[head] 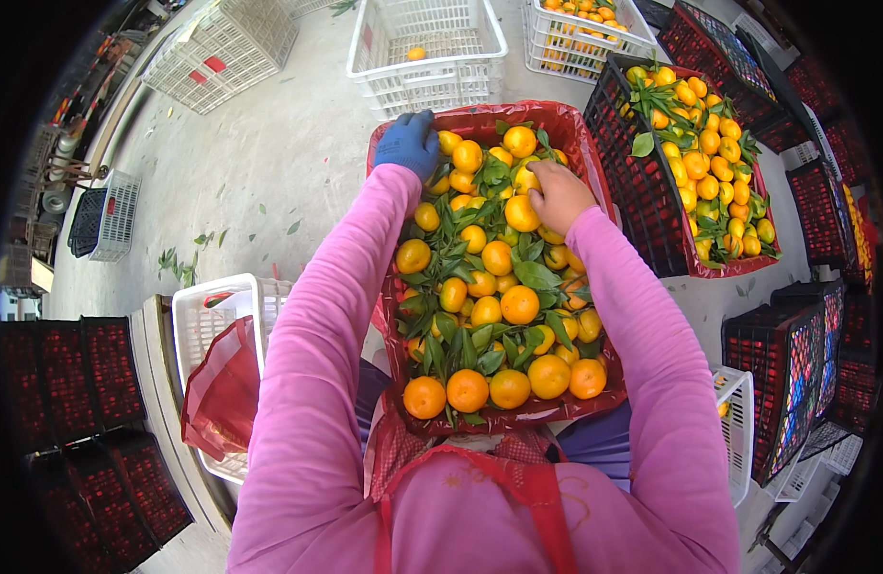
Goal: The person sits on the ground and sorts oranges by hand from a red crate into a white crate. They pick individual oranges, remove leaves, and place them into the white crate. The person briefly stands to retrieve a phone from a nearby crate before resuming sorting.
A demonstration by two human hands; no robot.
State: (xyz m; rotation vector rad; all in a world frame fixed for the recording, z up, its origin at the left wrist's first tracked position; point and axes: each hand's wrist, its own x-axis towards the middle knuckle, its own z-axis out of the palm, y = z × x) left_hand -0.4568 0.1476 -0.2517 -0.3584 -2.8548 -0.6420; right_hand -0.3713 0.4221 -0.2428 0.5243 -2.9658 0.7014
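A crate lined with red plastic film (502,427) stands before me, heaped with mandarins on leafy stems; a row of mandarins (467,390) lines its near end. My left hand (407,143), in a blue work glove, rests at the crate's far left corner; whether its fingers grip anything is hidden. My bare right hand (558,192) reaches over the upper right part of the fruit, its fingers on a yellow-orange mandarin (526,179). Green leaves (538,275) lie among the fruit.
Beyond stands a white plastic crate (430,72) with one mandarin inside. A black crate (631,172) full of mandarins is at the right. At the left, a white basket (222,287) holds red film (226,387). Stacked black crates (89,380) stand at the lower left; loose leaves (177,265) lie on the floor.
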